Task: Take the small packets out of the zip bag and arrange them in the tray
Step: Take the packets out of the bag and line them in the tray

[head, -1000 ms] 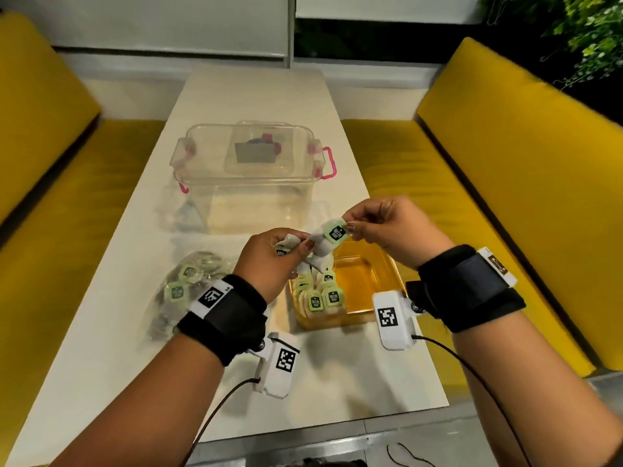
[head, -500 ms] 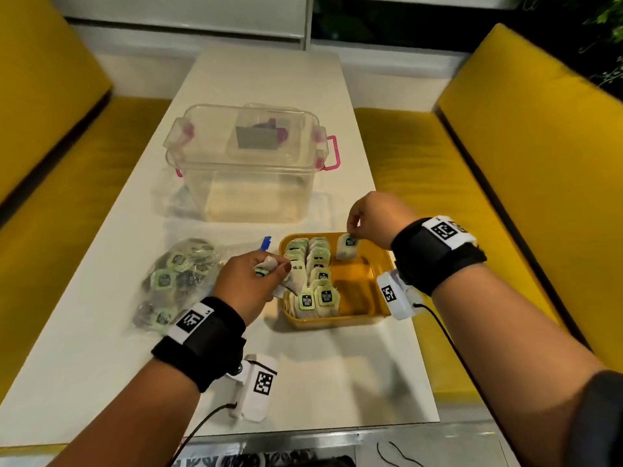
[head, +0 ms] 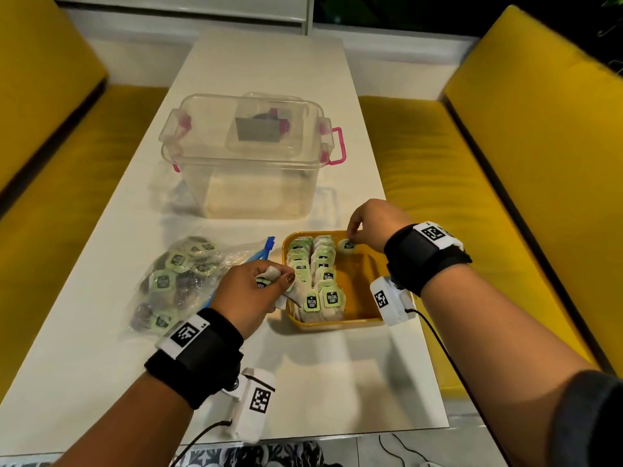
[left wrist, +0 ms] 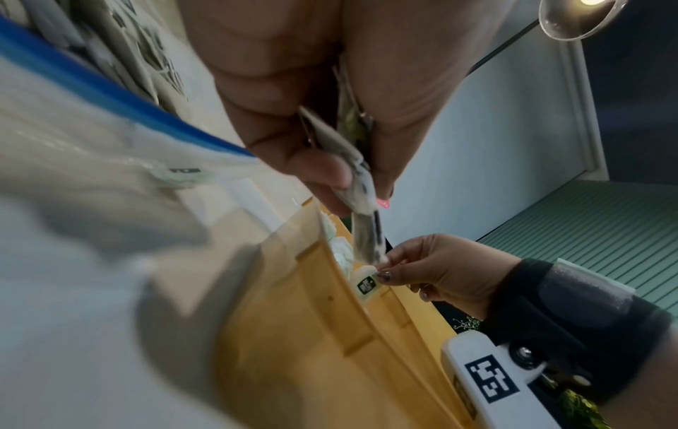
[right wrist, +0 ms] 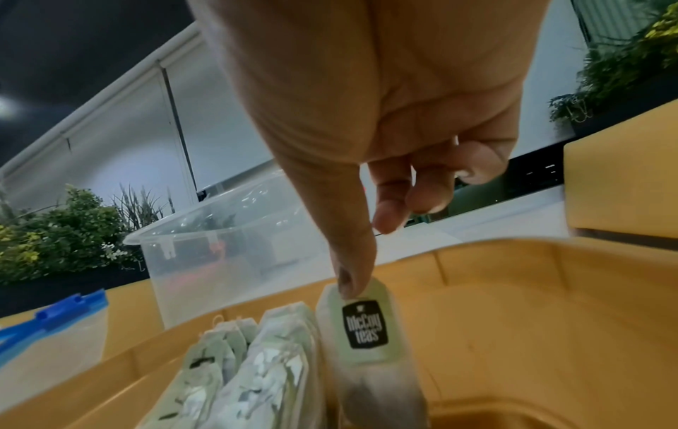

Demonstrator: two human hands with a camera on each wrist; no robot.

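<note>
A yellow tray [head: 337, 324] holds two rows of green-labelled tea packets [head: 323, 274]. My right hand [head: 350, 235] pinches the top of one packet [head: 347, 245] at the tray's far end, just right of the second row; the right wrist view shows the thumb on that packet [right wrist: 366, 325], which stands upright. At the tray's left wall, my left hand [head: 279, 281] grips a few more packets [left wrist: 352, 168]. The clear zip bag [head: 178, 278] with a blue zip strip [left wrist: 110, 95] lies left of the tray with several packets inside.
A clear lidded plastic box [head: 249, 156] with pink latches stands behind the tray and bag. Yellow bench seats [head: 505, 163] flank the white table [head: 84, 365]. The tray's right half [head: 360, 288] is bare.
Both hands came down from mid-air above the tray. The right hand carried one packet to the tray's far end; the left sank to the tray's left wall with its packets.
</note>
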